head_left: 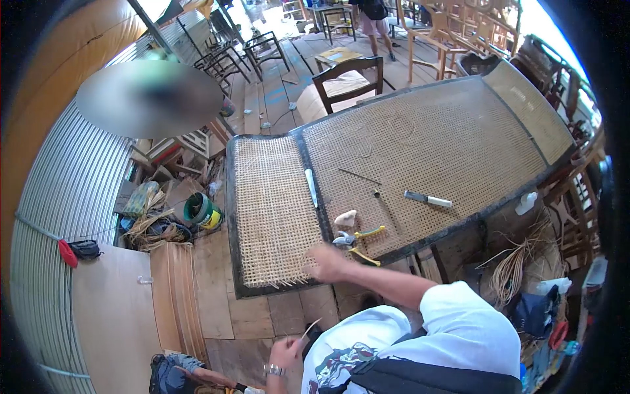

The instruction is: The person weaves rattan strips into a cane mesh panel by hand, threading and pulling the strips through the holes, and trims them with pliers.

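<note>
My left hand, with a metal-banded watch at its wrist, is closed on a thin pale cane strip that sticks up from the fingers. My right hand is over the near edge of the woven cane panel, slightly smeared, so its finger grip does not show clearly. Just beyond it lie pruning shears with yellow handles and a pale lump. Farther up are a long white blade-like tool, a thin dark rod and a black-and-white handled tool.
A dark wooden chair stands behind the framed panel. At left are a green bucket and cane scraps. Another person's arm shows at the bottom left; someone stands far back. A cane bundle lies at right.
</note>
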`<action>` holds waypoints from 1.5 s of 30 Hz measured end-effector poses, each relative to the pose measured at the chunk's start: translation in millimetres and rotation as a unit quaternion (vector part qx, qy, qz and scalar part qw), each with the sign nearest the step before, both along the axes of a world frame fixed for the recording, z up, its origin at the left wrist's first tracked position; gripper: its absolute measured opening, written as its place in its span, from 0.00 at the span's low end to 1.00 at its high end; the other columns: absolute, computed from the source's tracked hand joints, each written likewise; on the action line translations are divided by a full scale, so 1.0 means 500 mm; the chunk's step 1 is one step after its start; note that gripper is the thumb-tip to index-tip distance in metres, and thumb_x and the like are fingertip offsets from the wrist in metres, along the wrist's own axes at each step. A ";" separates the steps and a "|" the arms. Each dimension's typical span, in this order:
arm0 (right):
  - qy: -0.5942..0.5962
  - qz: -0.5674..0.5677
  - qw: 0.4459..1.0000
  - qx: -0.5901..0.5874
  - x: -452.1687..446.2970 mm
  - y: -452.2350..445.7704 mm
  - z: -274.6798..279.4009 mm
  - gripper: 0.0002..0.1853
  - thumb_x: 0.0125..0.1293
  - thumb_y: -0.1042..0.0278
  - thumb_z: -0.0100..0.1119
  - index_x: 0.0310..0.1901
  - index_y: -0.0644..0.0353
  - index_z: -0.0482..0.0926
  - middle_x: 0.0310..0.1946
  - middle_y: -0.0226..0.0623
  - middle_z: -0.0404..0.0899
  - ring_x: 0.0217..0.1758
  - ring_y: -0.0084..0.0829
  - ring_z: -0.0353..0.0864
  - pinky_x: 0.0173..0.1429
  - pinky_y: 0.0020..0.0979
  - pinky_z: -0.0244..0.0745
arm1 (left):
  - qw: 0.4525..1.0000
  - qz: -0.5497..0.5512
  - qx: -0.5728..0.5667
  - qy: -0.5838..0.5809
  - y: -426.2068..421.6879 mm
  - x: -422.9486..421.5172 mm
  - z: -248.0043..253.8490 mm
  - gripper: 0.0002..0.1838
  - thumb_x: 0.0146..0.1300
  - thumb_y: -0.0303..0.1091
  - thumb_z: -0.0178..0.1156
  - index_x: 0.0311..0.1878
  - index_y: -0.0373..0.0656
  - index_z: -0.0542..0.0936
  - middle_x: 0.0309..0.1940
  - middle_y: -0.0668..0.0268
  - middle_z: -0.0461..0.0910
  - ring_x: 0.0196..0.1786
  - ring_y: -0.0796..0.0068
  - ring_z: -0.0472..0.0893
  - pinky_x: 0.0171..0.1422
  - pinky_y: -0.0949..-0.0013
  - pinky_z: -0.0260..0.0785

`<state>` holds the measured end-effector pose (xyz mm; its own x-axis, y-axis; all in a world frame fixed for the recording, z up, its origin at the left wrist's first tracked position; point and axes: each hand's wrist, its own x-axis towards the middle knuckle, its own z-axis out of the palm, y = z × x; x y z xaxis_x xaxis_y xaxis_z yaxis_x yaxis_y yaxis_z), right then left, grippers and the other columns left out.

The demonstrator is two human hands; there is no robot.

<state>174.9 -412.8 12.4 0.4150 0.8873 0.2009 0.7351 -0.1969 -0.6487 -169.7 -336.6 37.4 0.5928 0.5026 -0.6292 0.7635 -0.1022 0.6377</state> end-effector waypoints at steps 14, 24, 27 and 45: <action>0.515 0.131 0.845 -0.065 -0.212 -0.079 0.090 0.13 0.75 0.63 0.62 0.49 0.65 0.84 0.33 0.22 0.81 0.38 0.13 0.74 0.43 0.21 0.72 | 0.989 -0.084 -0.011 -0.124 0.330 0.003 0.165 0.08 0.69 0.33 0.68 0.43 0.39 0.86 0.35 0.74 0.85 0.37 0.87 0.79 0.43 0.77 0.73; 0.611 0.006 0.787 -0.088 -0.344 -0.028 0.115 0.09 0.73 0.66 0.63 0.45 0.63 0.83 0.29 0.22 0.77 0.29 0.12 0.70 0.31 0.18 0.64 | 0.939 0.208 -0.036 -0.272 0.349 -0.032 0.089 0.08 0.70 0.35 0.68 0.42 0.40 0.83 0.36 0.66 0.87 0.38 0.83 0.81 0.44 0.77 0.70; 0.587 -0.053 0.805 -0.069 -0.331 -0.080 0.109 0.09 0.72 0.64 0.65 0.43 0.61 0.83 0.27 0.23 0.76 0.26 0.13 0.69 0.29 0.18 0.63 | 0.929 0.219 0.119 -0.273 0.406 -0.055 0.046 0.07 0.71 0.34 0.66 0.41 0.41 0.82 0.37 0.63 0.88 0.38 0.80 0.82 0.45 0.75 0.72; 0.296 -0.214 0.905 -0.218 -0.261 -0.375 0.093 0.11 0.69 0.62 0.64 0.41 0.63 0.83 0.35 0.36 0.83 0.38 0.29 0.80 0.44 0.33 0.75 | 0.948 0.084 0.115 -0.283 0.514 -0.059 -0.050 0.06 0.72 0.33 0.64 0.42 0.41 0.79 0.40 0.64 0.87 0.39 0.80 0.82 0.45 0.74 0.73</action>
